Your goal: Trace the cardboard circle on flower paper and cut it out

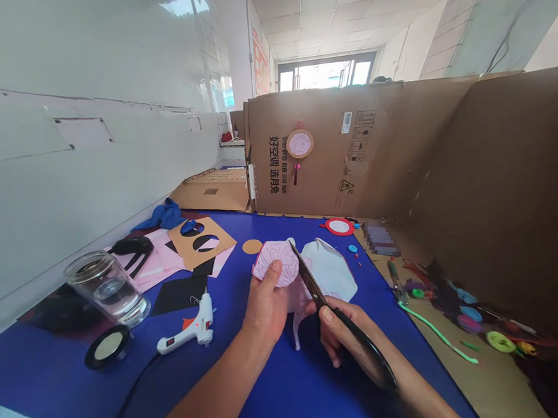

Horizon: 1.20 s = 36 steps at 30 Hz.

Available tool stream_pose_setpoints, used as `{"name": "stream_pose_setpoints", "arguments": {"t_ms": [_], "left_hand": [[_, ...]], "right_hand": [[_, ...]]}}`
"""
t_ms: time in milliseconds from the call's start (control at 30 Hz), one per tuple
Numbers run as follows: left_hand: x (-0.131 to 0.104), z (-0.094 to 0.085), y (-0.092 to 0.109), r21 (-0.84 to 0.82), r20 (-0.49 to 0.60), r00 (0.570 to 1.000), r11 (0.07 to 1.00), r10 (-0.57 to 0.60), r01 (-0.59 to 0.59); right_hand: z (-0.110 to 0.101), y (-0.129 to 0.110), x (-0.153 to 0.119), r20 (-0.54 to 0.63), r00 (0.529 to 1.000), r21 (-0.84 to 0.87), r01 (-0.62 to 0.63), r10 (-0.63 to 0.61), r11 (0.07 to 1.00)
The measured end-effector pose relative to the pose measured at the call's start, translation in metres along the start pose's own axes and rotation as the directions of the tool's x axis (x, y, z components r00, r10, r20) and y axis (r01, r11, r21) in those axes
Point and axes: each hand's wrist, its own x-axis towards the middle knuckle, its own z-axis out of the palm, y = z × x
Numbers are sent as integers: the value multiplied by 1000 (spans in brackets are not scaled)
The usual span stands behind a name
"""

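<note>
Pink cloth (266, 252): thin, pale, traced with wavy petal-like lines, roughly rounded; we see it raised above the smooth blue desk (276, 395).
Scissors (309, 280): dark pointed blades at the cloth's right side, long black handle.
Left hand (267, 308): thumb and fingers pinched together on the cloth.
Right hand (347, 327): curled around the scissors' handle.
Nearby: we see a white plastic glue gun (197, 327) and tan cardboard (224, 245) with round holes.

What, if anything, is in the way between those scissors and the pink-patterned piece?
Nothing visible: the scissors in the right grip reach the edge of the pink-patterned piece. The left grip's thumb lies on its face, apart from the blades.
</note>
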Motion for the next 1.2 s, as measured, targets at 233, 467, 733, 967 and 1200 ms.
{"name": "stream_pose_setpoints", "arguments": {"t_ms": [233, 467, 733, 967, 1200], "left_hand": [[-5, 3, 1, 70, 17, 998, 996, 61, -63], [-5, 6, 7, 85, -27, 995, 992, 92, -90], [-2, 8, 13, 93, -65, 993, 992, 95, -89], [-2, 7, 15, 26, 3, 1000, 1000, 12, -12], [-5, 8, 14, -2, -3, 998, 998, -70, 70]], "right_hand": [[11, -7, 1, 9, 999, 30, -38, 37, 999], [12, -5, 2, 25, 998, 66, -56, 54, 996], [13, -7, 1, -12, 996, 42, -88, 89, 995], [12, -9, 2, -6, 995, 56, -102, 103, 993], [11, -8, -1, 24, 999, 66, -25, 24, 997]]}}
